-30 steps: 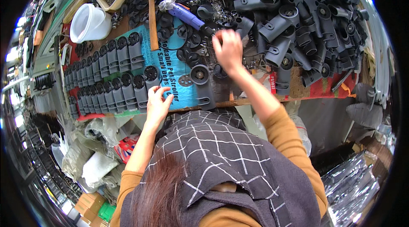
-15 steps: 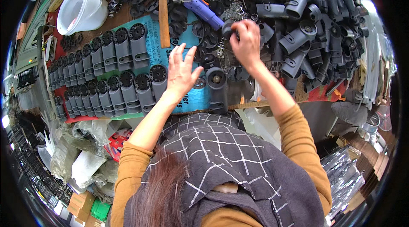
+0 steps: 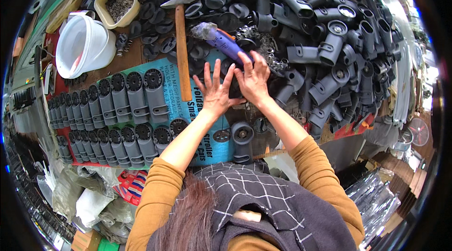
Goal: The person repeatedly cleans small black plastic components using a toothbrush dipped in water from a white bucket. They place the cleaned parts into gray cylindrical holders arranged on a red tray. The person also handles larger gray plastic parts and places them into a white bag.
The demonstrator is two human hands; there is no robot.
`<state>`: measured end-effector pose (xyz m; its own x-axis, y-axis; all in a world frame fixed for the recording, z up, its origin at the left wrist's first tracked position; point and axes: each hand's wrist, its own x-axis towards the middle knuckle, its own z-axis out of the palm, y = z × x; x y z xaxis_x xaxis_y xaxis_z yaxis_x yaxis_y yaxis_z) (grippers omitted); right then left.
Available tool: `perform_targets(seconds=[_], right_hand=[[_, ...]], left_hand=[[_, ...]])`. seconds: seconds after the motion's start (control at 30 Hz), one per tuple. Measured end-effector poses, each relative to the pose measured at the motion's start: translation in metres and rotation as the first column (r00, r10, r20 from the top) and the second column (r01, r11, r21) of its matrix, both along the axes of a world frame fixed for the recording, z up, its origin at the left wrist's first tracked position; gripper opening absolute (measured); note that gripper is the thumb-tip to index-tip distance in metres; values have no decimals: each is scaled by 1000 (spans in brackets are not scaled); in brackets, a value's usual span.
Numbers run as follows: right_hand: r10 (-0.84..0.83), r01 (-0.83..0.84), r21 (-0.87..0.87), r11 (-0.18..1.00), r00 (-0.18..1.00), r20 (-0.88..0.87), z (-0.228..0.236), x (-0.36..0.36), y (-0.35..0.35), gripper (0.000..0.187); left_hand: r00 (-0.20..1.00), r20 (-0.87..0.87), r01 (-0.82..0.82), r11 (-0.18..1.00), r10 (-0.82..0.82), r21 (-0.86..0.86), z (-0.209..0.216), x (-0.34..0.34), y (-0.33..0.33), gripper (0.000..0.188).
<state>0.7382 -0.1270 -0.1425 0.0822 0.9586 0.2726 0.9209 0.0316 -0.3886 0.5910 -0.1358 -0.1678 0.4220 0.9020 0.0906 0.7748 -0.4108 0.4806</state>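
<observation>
My left hand (image 3: 216,90) reaches over the table with its fingers spread, palm down. Beside it, almost touching fingertips, lies my right hand (image 3: 253,80), its fingers stretched apart over small black round parts that it largely hides. I see nothing gripped in either hand. Just beyond the right fingertips is a purple handheld tool (image 3: 227,46) with an orange strip. A hammer (image 3: 182,55) with a wooden handle lies left of my left hand. Close to me, one black plastic joint housing (image 3: 243,140) stands apart, a round metal piece in its round end.
Two rows of similar housings (image 3: 113,105) run left along blue printed sheeting (image 3: 200,149). Many loose housings (image 3: 336,48) pile up at the right. Metal springs (image 3: 266,44) lie behind my right hand. A white bucket (image 3: 84,46) and a cream tub (image 3: 117,4) stand far left.
My right hand has moved left and nearer, from a pinch on a black round part to spread fingers beside my left hand. The view has shifted, so the table sits lower in it.
</observation>
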Motion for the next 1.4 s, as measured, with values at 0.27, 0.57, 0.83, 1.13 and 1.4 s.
perform_targets(seconds=[0.27, 0.57, 0.83, 1.13, 1.4], right_hand=[[-170, 161, 60, 985, 963, 210, 6, 34, 114, 50], [115, -119, 44, 992, 989, 92, 33, 3, 121, 42], [123, -128, 13, 992, 974, 193, 22, 3, 155, 48], [160, -172, 11, 985, 938, 308, 16, 4, 155, 56], [177, -145, -113, 983, 912, 369, 35, 4, 180, 57]], left_hand=[[990, 59, -115, 975, 129, -188, 18, 53, 118, 105], [869, 103, -475, 874, 484, -100, 61, -49, 113, 93], [713, 382, -410, 791, 588, -453, 100, -99, 98, 50], [299, 775, -427, 804, 557, -414, 182, -212, -30, 58], [132, 534, -826, 390, 835, -406, 119, -377, 119, 25]])
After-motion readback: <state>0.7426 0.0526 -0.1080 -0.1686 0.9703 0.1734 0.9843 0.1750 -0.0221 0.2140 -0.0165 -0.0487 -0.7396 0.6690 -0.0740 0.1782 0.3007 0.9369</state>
